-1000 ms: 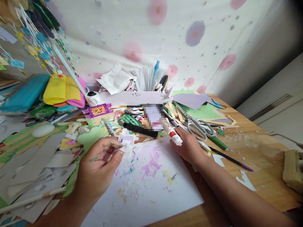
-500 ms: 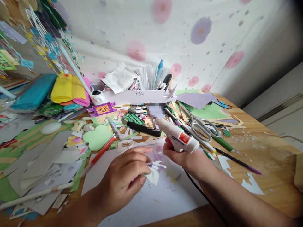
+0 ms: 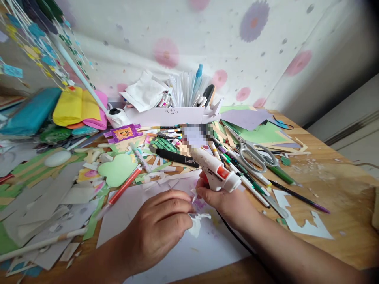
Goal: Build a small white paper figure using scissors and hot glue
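My left hand is closed on a small white paper piece, which sticks out past the fingertips over a large white sheet. My right hand is wrapped round a white glue gun with an orange-red patch; its nozzle points away to the upper left. A small white scrap shows between the two hands, near the right thumb. The gun's black cord runs down beside my right forearm. Purple and yellow stains mark the sheet.
Paper scraps cover the left side. Behind lie markers, a green cloud-shaped paper, a red pen and a white box of supplies. Scissors and a cut white scrap lie at the right.
My left hand has moved slightly right, closer to my right hand. The glue gun has shifted a little left in the view. The whole scene has shifted slightly as the camera turned.
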`<action>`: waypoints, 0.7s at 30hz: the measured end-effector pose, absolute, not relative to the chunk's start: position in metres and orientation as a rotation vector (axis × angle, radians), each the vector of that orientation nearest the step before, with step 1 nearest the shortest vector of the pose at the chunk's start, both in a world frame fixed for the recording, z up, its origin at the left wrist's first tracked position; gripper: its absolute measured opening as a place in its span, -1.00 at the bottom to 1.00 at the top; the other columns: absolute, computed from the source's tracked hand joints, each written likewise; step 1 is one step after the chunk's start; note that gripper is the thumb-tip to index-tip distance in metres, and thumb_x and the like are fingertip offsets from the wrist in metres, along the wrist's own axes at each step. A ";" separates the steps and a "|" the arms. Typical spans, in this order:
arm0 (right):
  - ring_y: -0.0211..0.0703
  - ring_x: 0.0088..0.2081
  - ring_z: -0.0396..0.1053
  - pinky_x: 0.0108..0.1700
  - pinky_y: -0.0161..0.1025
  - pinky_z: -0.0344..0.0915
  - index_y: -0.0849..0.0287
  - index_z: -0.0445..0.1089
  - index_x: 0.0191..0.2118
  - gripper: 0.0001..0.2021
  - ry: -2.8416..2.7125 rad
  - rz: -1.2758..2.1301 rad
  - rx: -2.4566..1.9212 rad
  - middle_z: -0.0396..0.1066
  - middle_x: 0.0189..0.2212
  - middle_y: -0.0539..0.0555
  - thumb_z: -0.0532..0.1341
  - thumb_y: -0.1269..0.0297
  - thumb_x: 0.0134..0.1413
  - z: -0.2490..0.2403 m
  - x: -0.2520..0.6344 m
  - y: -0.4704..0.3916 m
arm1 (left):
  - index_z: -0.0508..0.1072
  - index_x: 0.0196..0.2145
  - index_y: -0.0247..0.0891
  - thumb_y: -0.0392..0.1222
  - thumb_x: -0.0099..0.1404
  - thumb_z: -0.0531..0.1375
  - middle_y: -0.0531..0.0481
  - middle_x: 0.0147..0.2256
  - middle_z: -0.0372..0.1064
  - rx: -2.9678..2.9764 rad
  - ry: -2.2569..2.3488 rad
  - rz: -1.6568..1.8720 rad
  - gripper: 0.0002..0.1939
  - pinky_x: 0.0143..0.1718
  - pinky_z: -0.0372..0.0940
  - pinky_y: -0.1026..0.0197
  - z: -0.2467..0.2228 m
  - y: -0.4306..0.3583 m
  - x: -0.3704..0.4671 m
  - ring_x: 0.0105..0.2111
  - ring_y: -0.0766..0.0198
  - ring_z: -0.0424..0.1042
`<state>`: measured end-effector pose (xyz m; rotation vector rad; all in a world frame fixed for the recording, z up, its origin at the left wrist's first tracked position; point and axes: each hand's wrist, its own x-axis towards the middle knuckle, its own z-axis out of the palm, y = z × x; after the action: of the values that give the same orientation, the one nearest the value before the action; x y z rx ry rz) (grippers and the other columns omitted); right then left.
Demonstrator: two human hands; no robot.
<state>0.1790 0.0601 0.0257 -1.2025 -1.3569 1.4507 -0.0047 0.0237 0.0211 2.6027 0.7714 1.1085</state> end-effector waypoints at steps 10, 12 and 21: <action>-0.25 -0.49 0.29 -0.44 -0.30 0.23 0.10 0.21 -0.39 -0.82 -1.390 1.407 -1.124 0.30 -0.54 -0.09 0.23 0.35 -0.19 0.009 0.179 0.062 | 0.40 -0.33 -0.22 -0.58 0.12 0.12 -0.05 -0.38 0.44 2.363 0.825 1.145 -0.72 -0.12 0.42 0.17 0.017 0.024 -0.004 -0.15 0.17 0.47; -0.25 -0.48 0.32 -0.43 -0.29 0.26 0.10 0.23 -0.41 -0.85 -1.466 1.324 -1.149 0.32 -0.54 -0.09 0.23 0.38 -0.15 0.007 0.179 0.060 | 0.40 -0.33 -0.23 -0.59 0.12 0.12 -0.05 -0.37 0.44 2.374 0.835 1.138 -0.71 -0.13 0.41 0.19 0.016 0.025 -0.003 -0.16 0.18 0.46; -0.27 -0.50 0.33 -0.45 -0.32 0.27 0.13 0.27 -0.42 -0.83 -1.523 1.367 -1.183 0.37 -0.53 -0.08 0.29 0.41 -0.19 0.008 0.176 0.057 | 0.43 -0.35 -0.24 -0.56 0.15 0.12 -0.06 -0.41 0.45 2.428 0.820 1.113 -0.75 -0.19 0.41 0.20 0.018 0.025 -0.002 -0.25 0.19 0.46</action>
<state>0.1761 0.0565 0.0083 -1.1829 -1.5227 1.3666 -0.0015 0.0251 0.0185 2.4283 0.8202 1.1134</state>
